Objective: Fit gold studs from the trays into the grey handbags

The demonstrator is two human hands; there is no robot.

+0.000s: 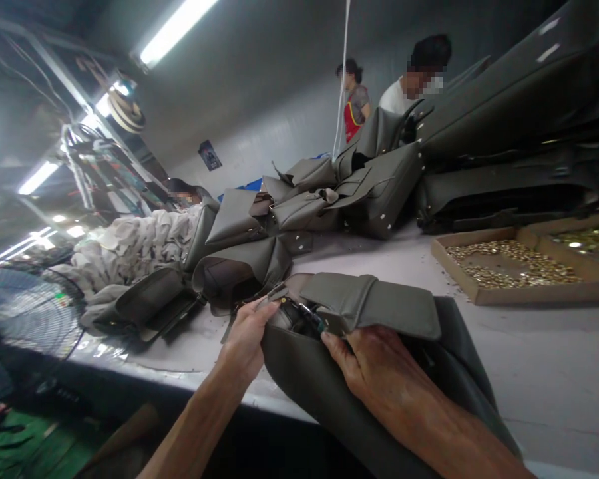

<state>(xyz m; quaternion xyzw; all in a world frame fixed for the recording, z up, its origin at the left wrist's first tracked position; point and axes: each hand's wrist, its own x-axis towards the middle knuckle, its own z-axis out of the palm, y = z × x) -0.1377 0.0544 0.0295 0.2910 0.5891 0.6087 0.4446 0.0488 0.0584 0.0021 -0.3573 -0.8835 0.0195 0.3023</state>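
Note:
A grey-green leather bag (379, 306) lies at the near edge of the white table (554, 359), hanging partly over it. My left hand (247, 336) grips the bag's left side near its opening, fingers curled on the edge. My right hand (379, 366) rests on the bag's front, fingers reaching into the opening where a small dark tool or clasp (307, 316) shows. What the right fingers hold is hidden.
Several more grey bags (299, 206) are piled across the table's middle and right back. A cardboard tray of brass rivets (514, 263) sits at the right. White fabric pieces (134, 243) are heaped at the left. A fan (24, 313) stands at the far left. Other people work behind.

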